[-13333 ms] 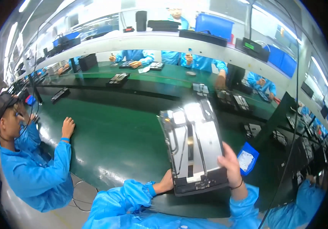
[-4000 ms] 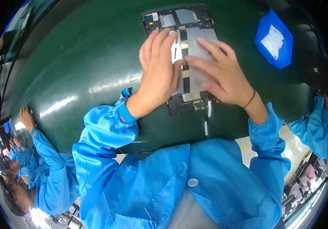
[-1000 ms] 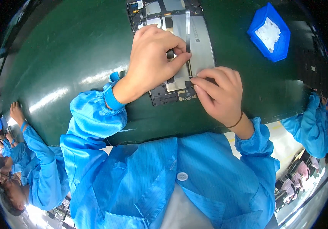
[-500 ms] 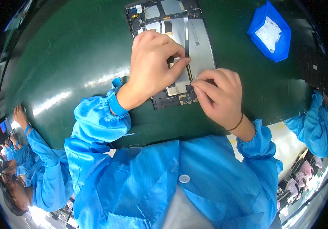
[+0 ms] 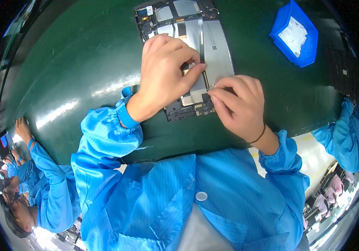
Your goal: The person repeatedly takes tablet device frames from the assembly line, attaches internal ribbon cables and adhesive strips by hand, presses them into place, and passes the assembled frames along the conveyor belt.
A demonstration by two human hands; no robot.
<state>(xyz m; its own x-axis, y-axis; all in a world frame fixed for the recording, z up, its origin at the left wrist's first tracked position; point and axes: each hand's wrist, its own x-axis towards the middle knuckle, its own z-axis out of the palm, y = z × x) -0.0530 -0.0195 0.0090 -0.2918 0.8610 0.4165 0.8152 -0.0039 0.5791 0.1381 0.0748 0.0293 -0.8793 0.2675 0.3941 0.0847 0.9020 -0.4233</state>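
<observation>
An opened tablet (image 5: 219, 62) lies on the green table with its inner parts facing up: silvery panels, black frame edges and small circuit pieces. Along its middle runs a narrow dark ribbon cable (image 5: 202, 46). Over the left part of the tablet is my left hand (image 5: 167, 67), thumb and index finger closed together on the ribbon cable. My right hand (image 5: 240, 104) is at the tablet's lower right edge, its thumb and index finger pinched close to the cable's near end. Whatever lies between those right fingertips is too small to make out.
A blue plastic bin (image 5: 312, 46) holding white slips (image 5: 294, 35) stands at the right of the green table (image 5: 87, 54). On the left, a co-worker's hand (image 5: 22, 129) rests on the table edge. Another blue sleeve (image 5: 340, 138) shows at the right.
The tablet has shifted very slightly to the left, and my left hand with it. Both hands keep their pinched fingers at nearly the same spots on it.
</observation>
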